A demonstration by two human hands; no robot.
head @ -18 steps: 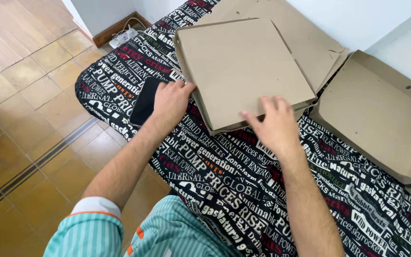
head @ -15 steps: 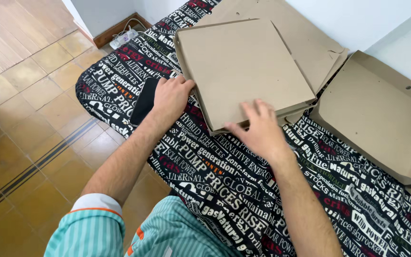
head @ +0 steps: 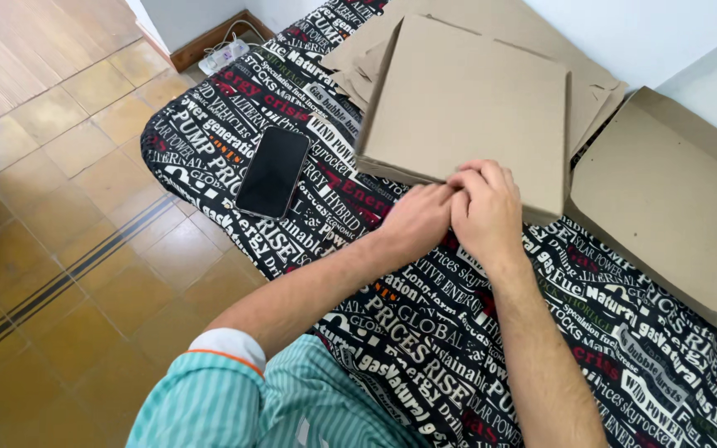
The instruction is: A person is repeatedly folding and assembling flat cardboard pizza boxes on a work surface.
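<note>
Gripping the near edge of a flat, closed cardboard box (head: 466, 108), the person's two hands meet side by side at the middle of that edge. The left hand (head: 415, 222) has its fingers curled together and tucked under the box's front lip, thumb side toward the other hand. The right hand (head: 485, 211) lies touching it, fingers bent and pressed together over the same edge; whether the fingertips pinch the cardboard or only press on it cannot be told.

The box lies on a cloth (head: 425, 332) printed in black, white and red lettering, its far side resting on a stack of flattened cardboard sheets (head: 599, 87). Left of the box, on the cloth and well apart from the hands, lies a black phone (head: 273, 171), screen up and dark. Right of the box, an opened cardboard box (head: 665, 199) lies spread out, just beside it. Beyond the box's far left corner, a white power strip (head: 224, 56) sits on the tiled floor (head: 60, 207) by the wall.
</note>
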